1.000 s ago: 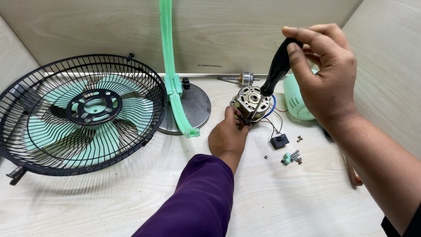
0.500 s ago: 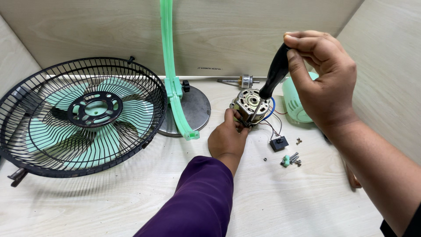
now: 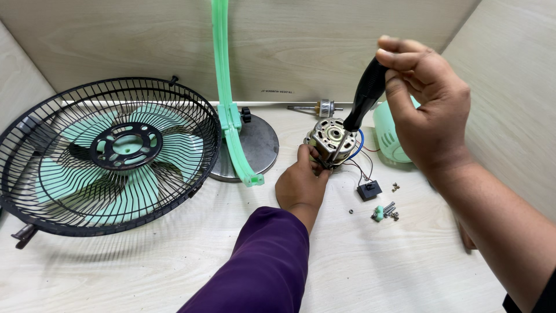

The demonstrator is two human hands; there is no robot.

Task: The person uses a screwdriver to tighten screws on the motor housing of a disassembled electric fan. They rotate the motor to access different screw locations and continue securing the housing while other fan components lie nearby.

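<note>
Bright, even, diffuse light from overhead. Soft shadows only: faint grille pattern under the fan guard (image 3: 104, 156), a weak one under the left sleeve (image 3: 260, 261). Mild sheen on the round metal base (image 3: 255, 145), no hard glare. Focus sharp across the table (image 3: 145, 272); right hand (image 3: 425, 110), close to lens, slightly soft. Slight wide-angle stretch at the edges. No motion blur.

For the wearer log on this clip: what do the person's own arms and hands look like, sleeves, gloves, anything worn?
Both hands are bare, with no gloves, rings or watch in view. The left hand comes out of a long purple sleeve that reaches the wrist. The right hand has a bare forearm; only a dark sleeve edge shows at the picture's lower right corner.
</note>
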